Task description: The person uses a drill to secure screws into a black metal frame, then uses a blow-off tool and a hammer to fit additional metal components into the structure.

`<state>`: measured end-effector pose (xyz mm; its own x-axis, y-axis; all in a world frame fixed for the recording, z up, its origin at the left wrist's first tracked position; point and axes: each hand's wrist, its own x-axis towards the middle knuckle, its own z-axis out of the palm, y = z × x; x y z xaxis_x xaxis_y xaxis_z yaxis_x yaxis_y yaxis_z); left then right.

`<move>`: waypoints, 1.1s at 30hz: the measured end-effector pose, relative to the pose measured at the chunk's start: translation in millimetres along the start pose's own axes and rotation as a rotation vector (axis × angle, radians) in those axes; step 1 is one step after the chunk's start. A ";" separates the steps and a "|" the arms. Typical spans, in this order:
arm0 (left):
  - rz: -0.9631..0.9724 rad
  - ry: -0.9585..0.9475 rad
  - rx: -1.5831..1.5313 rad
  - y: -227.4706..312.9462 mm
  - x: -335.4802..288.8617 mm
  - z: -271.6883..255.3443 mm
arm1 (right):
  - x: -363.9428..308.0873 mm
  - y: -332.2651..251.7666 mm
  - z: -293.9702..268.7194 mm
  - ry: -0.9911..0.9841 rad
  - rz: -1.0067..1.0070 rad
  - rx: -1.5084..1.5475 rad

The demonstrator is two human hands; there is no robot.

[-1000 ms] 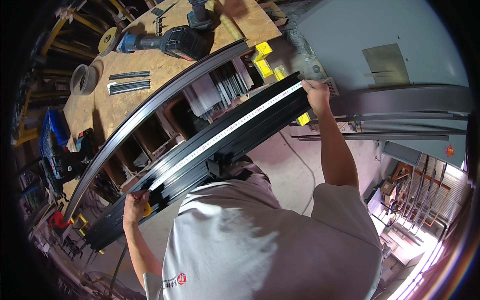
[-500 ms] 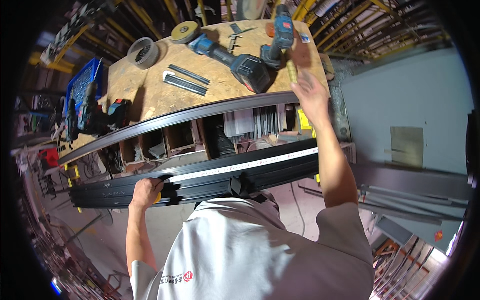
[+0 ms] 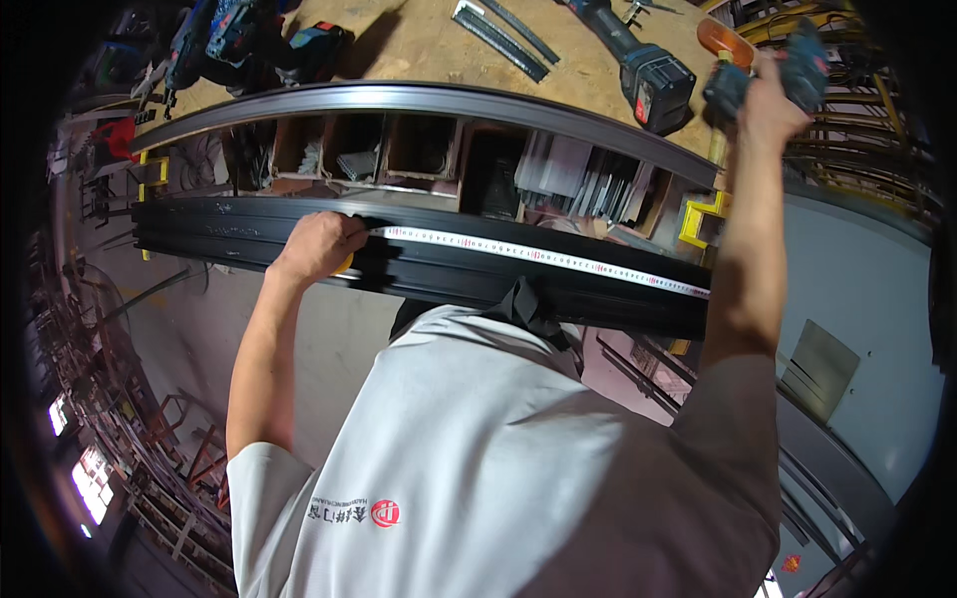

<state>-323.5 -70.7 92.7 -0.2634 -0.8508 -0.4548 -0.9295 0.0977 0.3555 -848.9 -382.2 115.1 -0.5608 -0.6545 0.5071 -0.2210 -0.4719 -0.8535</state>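
Observation:
My left hand [image 3: 324, 244] is closed around a tape measure, of which only a bit of yellow case [image 3: 345, 265] shows below the fingers. From it the white tape blade [image 3: 538, 256] runs rightward along long black metal profiles [image 3: 439, 264] lying across in front of my body. My right hand [image 3: 770, 112] reaches to the bench's far right corner, wrapped around the handle of a cordless drill [image 3: 803, 68]. The drill is smeared by motion, and my hand covers its grip. The blade's far end passes behind my right forearm.
On the wooden bench [image 3: 399, 50] lie an angle grinder [image 3: 643, 75], short black strips [image 3: 503, 40] and an orange container [image 3: 726, 42]. More cordless drills [image 3: 249, 40] stand at its left. A long grey profile [image 3: 399, 97] spans its front edge, above compartments [image 3: 424, 149] holding offcuts.
My right hand has moved from beside the drill onto its handle. The view has turned and shifted, while my left hand keeps its hold on the tape measure.

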 end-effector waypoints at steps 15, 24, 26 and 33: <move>0.058 0.005 -0.011 -2.6 -5.4 2.2 | -194.2 -256.1 -84.6 -1.269 0.211 -0.586; 0.093 0.043 -0.065 -5.3 -5.8 5.0 | -255.5 -255.0 -48.2 -1.331 0.792 -0.341; 0.109 0.071 -0.083 -6.3 -6.6 6.4 | -260.4 -253.3 -42.4 -1.353 0.753 -0.336; 0.115 0.072 -0.085 -9.4 -5.8 9.3 | -274.6 -249.6 -22.9 -1.413 0.733 -0.382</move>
<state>-315.7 -61.9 84.4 -0.3446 -0.8718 -0.3482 -0.8685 0.1553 0.4707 -658.0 -71.1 186.1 0.4563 -0.7500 -0.4788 -0.5451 0.1896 -0.8166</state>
